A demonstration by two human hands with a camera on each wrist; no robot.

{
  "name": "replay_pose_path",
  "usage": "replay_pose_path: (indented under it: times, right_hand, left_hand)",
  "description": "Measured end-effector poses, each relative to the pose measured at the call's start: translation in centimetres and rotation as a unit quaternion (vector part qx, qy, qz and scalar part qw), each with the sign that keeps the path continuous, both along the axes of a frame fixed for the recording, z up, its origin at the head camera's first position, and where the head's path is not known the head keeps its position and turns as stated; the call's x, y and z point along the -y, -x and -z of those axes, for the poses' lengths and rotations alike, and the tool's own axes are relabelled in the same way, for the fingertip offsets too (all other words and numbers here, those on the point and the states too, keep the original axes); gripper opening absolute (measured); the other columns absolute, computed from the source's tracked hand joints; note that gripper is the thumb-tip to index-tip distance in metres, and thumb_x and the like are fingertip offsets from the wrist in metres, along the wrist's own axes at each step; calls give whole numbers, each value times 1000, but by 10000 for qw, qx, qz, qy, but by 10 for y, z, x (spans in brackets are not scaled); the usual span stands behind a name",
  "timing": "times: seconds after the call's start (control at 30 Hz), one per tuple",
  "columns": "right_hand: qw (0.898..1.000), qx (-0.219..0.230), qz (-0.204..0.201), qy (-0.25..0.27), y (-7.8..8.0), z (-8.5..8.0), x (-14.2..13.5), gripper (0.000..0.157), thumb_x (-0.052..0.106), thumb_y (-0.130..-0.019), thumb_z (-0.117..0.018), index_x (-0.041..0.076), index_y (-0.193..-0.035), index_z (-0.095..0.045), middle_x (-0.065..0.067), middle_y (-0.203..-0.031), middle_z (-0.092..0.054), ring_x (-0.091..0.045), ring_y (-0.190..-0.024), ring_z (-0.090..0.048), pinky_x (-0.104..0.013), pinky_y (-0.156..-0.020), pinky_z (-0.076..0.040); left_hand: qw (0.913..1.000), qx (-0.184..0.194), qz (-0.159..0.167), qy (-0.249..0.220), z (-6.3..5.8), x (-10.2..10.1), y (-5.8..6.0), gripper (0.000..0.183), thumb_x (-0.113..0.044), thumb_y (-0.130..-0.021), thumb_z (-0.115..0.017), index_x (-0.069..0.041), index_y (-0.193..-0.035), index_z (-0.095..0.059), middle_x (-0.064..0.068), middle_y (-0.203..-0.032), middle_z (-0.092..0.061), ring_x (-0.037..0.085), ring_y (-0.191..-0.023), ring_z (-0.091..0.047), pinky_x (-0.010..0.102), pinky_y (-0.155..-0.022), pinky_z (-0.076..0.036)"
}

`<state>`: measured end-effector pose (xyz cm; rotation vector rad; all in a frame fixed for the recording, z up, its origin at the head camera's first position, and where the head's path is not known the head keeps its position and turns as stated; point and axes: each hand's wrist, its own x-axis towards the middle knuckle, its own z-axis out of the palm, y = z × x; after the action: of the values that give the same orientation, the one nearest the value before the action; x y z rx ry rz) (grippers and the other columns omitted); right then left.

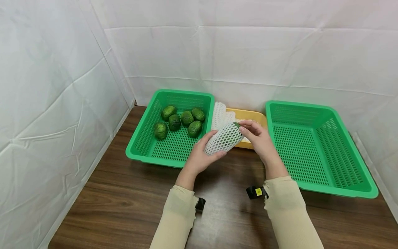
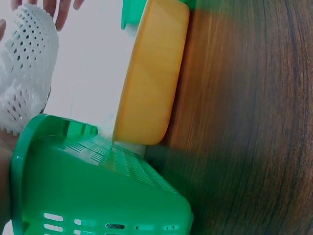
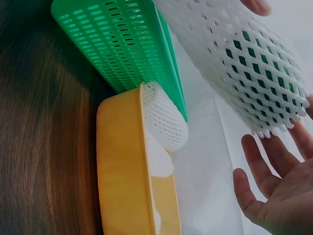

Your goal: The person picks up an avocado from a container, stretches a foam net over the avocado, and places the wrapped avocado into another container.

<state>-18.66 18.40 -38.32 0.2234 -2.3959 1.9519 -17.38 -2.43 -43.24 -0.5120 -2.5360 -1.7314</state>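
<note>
Looks bright and diffuse in the head view, shaded along creases of the white cloth [image 1: 242, 58] (faintly pink at the upper right corner). Glares palely low on the wooden table [image 1: 217, 224], darkens softly beside that patch. Washes the cloth nearly blank in the left wrist view. Falls dim on the table but renders the white foam net [image 3: 244, 68] crisp in the right wrist view.

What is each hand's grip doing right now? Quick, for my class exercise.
Left hand: closed, holding the net-wrapped green fruit.
Right hand: closed, thumb and fingers pinching at the end of the white foam net.
</note>
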Motion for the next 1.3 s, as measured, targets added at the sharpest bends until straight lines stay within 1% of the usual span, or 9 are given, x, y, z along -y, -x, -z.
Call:
replay_pose_path:
  times: [0.17, 0.23, 0.37, 0.47, 0.6, 0.73, 0.9, 1.13, 1.3]
  right_hand:
    - [9997, -6, 49, -233, -1, 0, 1, 40, 28, -91, -61, 1, -120, -55, -3, -110, -56, -13, -101, -51, -28, -88, -41]
    - [9995, 21, 74, -293, -2, 0, 3, 39, 29, -90, -61, 1, -118, -56, -3, -108, -57, -13, -100, -51, -27, -86, -41]
    - [9991, 165, 109, -369, -3, 0, 5, 39, 32, -89, -62, 1, -112, -58, -2, -104, -58, -15, -100, -50, -31, -89, -39]
    - [9989, 246, 119, -380, -3, 0, 6, 39, 34, -88, -63, 2, -109, -59, -1, -102, -58, -16, -100, -49, -33, -89, -39]
    - [9987, 279, 79, -417, -4, -1, 6, 38, 33, -87, -65, 2, -108, -60, 0, -100, -60, -18, -97, -51, -31, -87, -41]
    - [9979, 307, -54, -573, -3, -1, 8, 38, 34, -88, -64, 2, -109, -61, -1, -100, -61, -19, -95, -53, -31, -85, -43]
    - [9970, 327, -228, -656, -2, 0, 9, 42, 38, -91, -59, 3, -114, -62, -6, -108, -60, -18, -103, -50, -37, -92, -39]
    - [9921, -73, -842, -924, -2, -2, 12, 35, 30, -96, -53, 6, -119, -63, -9, -121, -54, -20, -117, -42, -44, -99, -33]
    - [9881, -34, -1063, -1112, -1, -1, 14, 34, 28, -94, -55, 9, -122, -61, -7, -125, -49, -22, -120, -40, -45, -98, -33]
  left_hand:
    - [9997, -40, -187, 175, 0, 1, 0, 67, -38, -78, -73, -31, -138, -43, 4, -127, -54, 25, -107, -47, 45, -86, -38]
    - [9998, -32, -166, 132, 0, 1, 0, 67, -38, -78, -73, -30, -138, -43, 4, -127, -55, 25, -106, -49, 44, -85, -39]
    - [9999, 53, 37, -152, 1, 3, 0, 68, -38, -79, -73, -29, -139, -42, 7, -125, -56, 22, -103, -54, 41, -82, -46]
    - [9985, 250, 234, -432, 1, 5, 1, 70, -46, -79, -69, -29, -140, -41, 6, -129, -53, 20, -104, -55, 40, -83, -46]
    - [9911, 579, 633, -1016, -1, 8, 0, 73, -58, -80, -62, -23, -141, -41, 11, -125, -55, 22, -101, -58, 39, -82, -48]
    - [9816, 880, 992, -1371, -3, 10, 0, 64, -44, -87, -61, -18, -142, -40, 18, -113, -60, 24, -93, -62, 35, -75, -52]
    - [9811, 925, 1032, -1349, -6, 11, 1, 56, -18, -93, -54, -12, -144, -33, 22, -119, -57, 27, -97, -61, 34, -76, -51]
    - [9835, 681, 994, -1346, -32, 14, -12, 54, -13, -95, -47, -2, -144, -28, 27, -127, -47, 35, -106, -55, 39, -83, -49]
    - [9838, 629, 906, -1412, -34, 15, -13, 52, -14, -96, -45, -3, -144, -28, 26, -129, -44, 35, -106, -54, 42, -84, -47]
